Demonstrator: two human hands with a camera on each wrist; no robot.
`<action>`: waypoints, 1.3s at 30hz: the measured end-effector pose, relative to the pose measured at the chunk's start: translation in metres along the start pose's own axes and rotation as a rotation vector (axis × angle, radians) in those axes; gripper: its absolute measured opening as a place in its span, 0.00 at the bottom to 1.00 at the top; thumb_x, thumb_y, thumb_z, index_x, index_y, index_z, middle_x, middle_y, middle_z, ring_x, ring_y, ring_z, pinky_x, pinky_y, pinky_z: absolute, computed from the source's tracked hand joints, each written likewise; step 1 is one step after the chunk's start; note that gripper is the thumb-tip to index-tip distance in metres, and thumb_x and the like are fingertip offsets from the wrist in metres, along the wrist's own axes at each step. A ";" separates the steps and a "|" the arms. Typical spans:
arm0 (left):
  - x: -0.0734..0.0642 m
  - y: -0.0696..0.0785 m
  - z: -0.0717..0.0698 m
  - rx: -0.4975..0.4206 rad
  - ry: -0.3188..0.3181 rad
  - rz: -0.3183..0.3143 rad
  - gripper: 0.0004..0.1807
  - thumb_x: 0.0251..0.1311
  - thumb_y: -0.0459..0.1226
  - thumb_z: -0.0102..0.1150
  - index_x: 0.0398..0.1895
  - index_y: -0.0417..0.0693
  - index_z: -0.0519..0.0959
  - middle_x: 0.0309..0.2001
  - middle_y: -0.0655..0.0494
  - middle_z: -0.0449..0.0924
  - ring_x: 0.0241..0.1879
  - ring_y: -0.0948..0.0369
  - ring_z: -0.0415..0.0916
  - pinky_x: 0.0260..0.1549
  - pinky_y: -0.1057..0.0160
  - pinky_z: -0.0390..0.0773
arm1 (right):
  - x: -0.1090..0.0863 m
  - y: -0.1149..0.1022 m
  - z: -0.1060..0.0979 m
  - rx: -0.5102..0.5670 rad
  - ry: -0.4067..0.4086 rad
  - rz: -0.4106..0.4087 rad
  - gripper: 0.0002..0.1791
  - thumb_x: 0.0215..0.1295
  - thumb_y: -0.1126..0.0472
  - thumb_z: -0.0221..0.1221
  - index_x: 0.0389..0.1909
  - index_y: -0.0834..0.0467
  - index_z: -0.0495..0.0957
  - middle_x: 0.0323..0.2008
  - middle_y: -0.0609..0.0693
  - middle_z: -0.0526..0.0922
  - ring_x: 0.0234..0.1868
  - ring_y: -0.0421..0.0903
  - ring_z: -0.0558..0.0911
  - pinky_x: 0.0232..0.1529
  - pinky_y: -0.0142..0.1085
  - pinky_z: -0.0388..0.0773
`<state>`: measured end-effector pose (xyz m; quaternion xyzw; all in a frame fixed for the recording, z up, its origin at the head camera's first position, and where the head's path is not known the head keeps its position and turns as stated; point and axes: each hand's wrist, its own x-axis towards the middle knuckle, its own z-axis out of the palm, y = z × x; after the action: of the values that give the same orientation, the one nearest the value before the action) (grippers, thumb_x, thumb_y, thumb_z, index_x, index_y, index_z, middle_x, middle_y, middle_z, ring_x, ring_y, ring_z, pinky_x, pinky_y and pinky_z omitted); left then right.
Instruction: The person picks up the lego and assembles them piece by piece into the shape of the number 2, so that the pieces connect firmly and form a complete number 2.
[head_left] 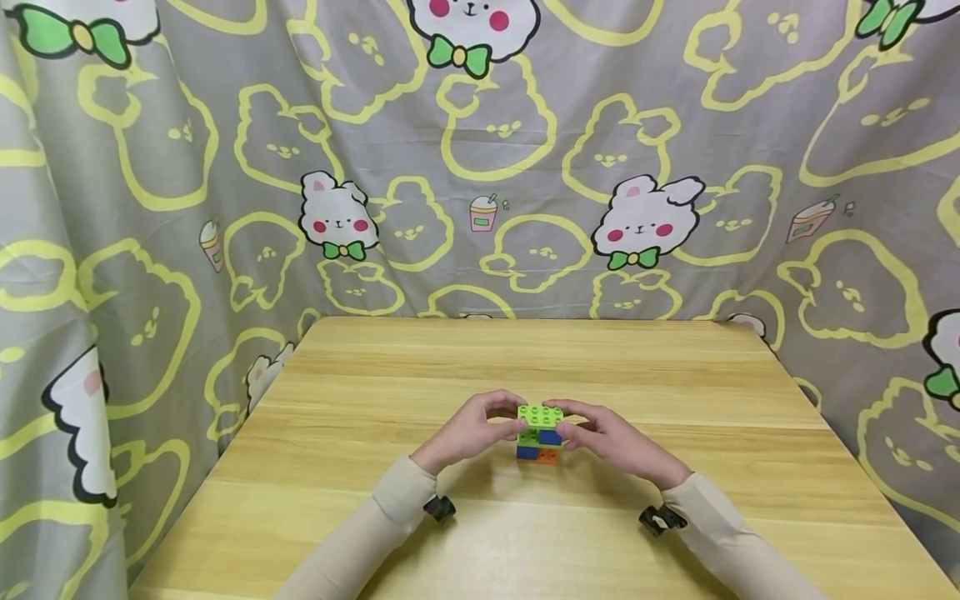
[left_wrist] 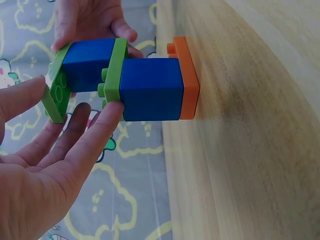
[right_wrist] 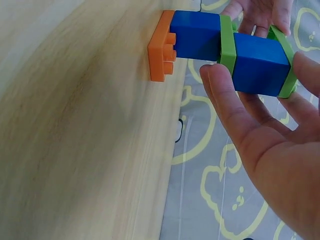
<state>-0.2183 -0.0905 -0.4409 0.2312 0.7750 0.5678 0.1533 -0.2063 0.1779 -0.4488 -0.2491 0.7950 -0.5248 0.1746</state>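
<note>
A stack of toy building blocks stands on the table between both hands. At its base lies an orange plate [left_wrist: 190,87] with a blue block [left_wrist: 151,90] on its left half. Above that are a green plate [right_wrist: 228,47], a second blue block [right_wrist: 261,65] on the right half, and a top green plate [head_left: 540,416]. My left hand [head_left: 472,427] pinches the top green plate's left end, one finger touching the lower green plate. The right hand [head_left: 618,437] grips the top plate's right end, blue block beneath, with a fingertip at the lower green plate.
The wooden table [head_left: 525,358] extends around the stack on every side. Behind it and along both sides hangs a grey curtain [head_left: 517,133] printed with cartoon animals. Black wrist devices sit on the left wrist [head_left: 440,508] and the right wrist [head_left: 662,519].
</note>
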 end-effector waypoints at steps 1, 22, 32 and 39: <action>0.000 0.000 0.000 -0.003 0.000 -0.001 0.18 0.70 0.39 0.63 0.59 0.42 0.78 0.53 0.48 0.81 0.55 0.54 0.79 0.49 0.55 0.85 | 0.000 0.000 0.000 0.002 0.000 -0.002 0.30 0.80 0.48 0.52 0.77 0.54 0.64 0.67 0.62 0.74 0.50 0.58 0.86 0.58 0.50 0.80; 0.001 -0.002 -0.002 -0.037 -0.015 -0.007 0.18 0.69 0.38 0.64 0.58 0.41 0.79 0.52 0.47 0.81 0.55 0.51 0.78 0.50 0.53 0.85 | 0.001 0.002 -0.001 -0.024 0.005 -0.024 0.29 0.79 0.51 0.53 0.76 0.56 0.65 0.69 0.65 0.71 0.52 0.55 0.86 0.59 0.49 0.80; 0.002 -0.002 -0.003 -0.050 -0.019 -0.009 0.18 0.68 0.39 0.65 0.57 0.41 0.80 0.55 0.46 0.81 0.59 0.47 0.77 0.49 0.54 0.85 | 0.002 0.004 -0.002 -0.057 0.009 -0.049 0.29 0.79 0.51 0.53 0.76 0.56 0.65 0.71 0.65 0.69 0.53 0.54 0.86 0.58 0.47 0.81; 0.002 -0.003 -0.002 -0.056 -0.014 -0.004 0.17 0.68 0.38 0.65 0.57 0.41 0.80 0.54 0.46 0.81 0.58 0.49 0.78 0.49 0.55 0.85 | 0.001 0.004 -0.002 -0.068 0.006 -0.053 0.29 0.80 0.51 0.52 0.76 0.56 0.65 0.71 0.65 0.69 0.52 0.54 0.86 0.58 0.48 0.80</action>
<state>-0.2214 -0.0923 -0.4433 0.2294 0.7581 0.5873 0.1664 -0.2091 0.1796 -0.4516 -0.2743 0.8060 -0.5028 0.1495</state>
